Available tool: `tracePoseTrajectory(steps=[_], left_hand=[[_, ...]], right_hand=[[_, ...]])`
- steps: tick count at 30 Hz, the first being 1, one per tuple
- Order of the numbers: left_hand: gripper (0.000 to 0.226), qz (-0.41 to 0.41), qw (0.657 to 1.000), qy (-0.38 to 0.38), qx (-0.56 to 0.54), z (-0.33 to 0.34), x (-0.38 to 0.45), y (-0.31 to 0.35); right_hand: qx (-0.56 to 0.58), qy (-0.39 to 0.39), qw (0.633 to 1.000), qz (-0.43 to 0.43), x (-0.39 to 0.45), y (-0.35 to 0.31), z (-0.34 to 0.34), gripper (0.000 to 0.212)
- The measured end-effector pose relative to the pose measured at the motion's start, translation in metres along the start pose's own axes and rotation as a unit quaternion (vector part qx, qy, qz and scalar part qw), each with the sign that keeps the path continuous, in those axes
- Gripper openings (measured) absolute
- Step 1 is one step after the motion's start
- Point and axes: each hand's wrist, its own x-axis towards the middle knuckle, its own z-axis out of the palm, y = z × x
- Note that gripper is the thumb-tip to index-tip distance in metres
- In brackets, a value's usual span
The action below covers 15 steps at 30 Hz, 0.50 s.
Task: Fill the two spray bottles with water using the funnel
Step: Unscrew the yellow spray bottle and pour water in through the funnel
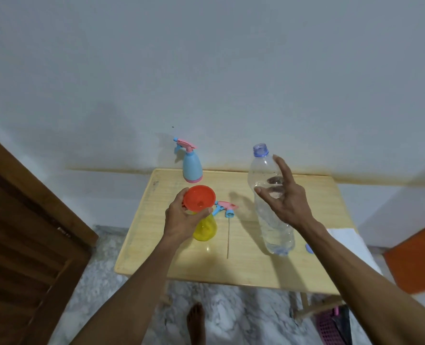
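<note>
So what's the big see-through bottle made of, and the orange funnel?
The big bottle looks like thin clear plastic: you can see straight through it, and its sides are ridged. The orange funnel seems to be harder plastic, solid in colour, smooth and slightly shiny. Neither can be told for sure by looks alone.

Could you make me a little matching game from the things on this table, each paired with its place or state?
Things:
1. red funnel
2. blue spray bottle
3. clear water bottle
4. loose spray head

Places or states:
A. lying flat on the table
B. standing uncapped, right hand open beside it
C. standing at the far edge, sprayer on
D. on top of the yellow bottle, held by the left hand

Pairs: 1-D, 2-C, 3-B, 4-A
</note>
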Motion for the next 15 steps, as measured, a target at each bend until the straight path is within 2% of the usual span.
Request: tracePoseTrajectory(steps=[5, 9, 15], left_hand=[[0.094, 0.001, 1.0, 0.005, -0.002, 0.001, 0.001, 0.0], [0.093, 0.007, 1.0, 0.007, -0.003, 0.002, 0.0, 0.002], [0.094, 0.01, 1.0, 0.006, -0.01, 0.003, -0.001, 0.003]], right_hand=[[0.039, 0.093, 0.993, 0.054, -0.008, 0.014, -0.006, 0.094], [0.063, 0.149, 0.982, 0.095, -0.016, 0.022, -0.012, 0.086], [0.082, 0.21, 0.968, 0.109, -0.023, 0.034, -0.011, 0.081]])
